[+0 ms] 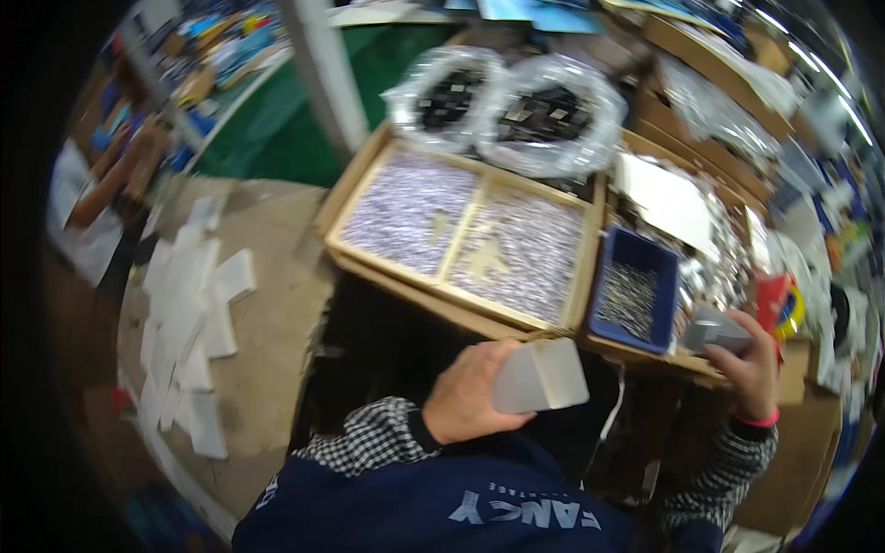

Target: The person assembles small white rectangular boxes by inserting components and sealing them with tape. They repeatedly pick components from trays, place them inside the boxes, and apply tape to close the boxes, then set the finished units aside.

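Observation:
Near my chest, my left hand (464, 394) is wrapped round a whitish, rectangular box (544, 378); whether it is hollow I cannot tell. Over at the right, my right hand (756, 370) has its fingers closed on a small grey, shiny block-like piece (715, 330), whose exact kind is blurred. That hand is just right of a dark blue plastic bin (678, 276) holding many small metal parts (629, 297). Ahead of my left hand lies a wooden tray (466, 226) with two compartments, both strewn with small, silvery-lilac pieces.
Two clear plastic bags (604, 147) of dark small parts stand behind the tray. White slabs (198, 323) lie piled on the brown tabletop (267, 369) at left. A metal post (323, 74) rises beyond. Another person (88, 207) works at far left. Cardboard boxes (784, 442) stand right.

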The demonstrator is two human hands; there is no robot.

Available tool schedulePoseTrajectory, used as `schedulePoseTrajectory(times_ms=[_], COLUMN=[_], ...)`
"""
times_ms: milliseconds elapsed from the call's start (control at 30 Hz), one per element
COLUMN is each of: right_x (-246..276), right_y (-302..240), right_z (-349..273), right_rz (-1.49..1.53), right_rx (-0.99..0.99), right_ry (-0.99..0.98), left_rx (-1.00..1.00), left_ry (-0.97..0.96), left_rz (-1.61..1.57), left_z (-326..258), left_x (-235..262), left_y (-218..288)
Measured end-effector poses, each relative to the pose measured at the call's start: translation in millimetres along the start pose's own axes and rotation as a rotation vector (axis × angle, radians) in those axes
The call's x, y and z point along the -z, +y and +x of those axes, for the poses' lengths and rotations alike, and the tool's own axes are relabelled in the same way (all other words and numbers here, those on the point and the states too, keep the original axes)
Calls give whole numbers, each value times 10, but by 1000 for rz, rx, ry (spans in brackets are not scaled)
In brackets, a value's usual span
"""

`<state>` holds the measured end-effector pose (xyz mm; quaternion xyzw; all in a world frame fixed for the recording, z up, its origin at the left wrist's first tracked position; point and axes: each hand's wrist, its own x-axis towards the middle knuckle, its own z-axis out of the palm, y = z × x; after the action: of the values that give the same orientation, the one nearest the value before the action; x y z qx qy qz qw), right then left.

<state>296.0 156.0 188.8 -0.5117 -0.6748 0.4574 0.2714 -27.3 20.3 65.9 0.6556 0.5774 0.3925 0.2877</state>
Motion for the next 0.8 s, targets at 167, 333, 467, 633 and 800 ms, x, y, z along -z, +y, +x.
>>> schedulePoseTrajectory(times_ms=[167, 333, 467, 633, 800], right_x=[-736, -1139, -1273, -1539, -1672], right_y=[-374, -300, -175, -38, -20], right_z=[-7, 152, 199, 130, 27], right_rz=[39, -185, -345, -397, -657], right_rx=[62, 111, 191, 353, 521], right_ry=[-416, -592, -588, -438, -201], left_rx=[5, -78, -106, -106, -55], left_ry=[28, 111, 82, 76, 45], left_rz=[179, 369, 520, 548, 506], left_z=[0, -56, -99, -92, -121], left_x=[1, 17, 0, -35, -71], left_y=[96, 57, 59, 62, 11])
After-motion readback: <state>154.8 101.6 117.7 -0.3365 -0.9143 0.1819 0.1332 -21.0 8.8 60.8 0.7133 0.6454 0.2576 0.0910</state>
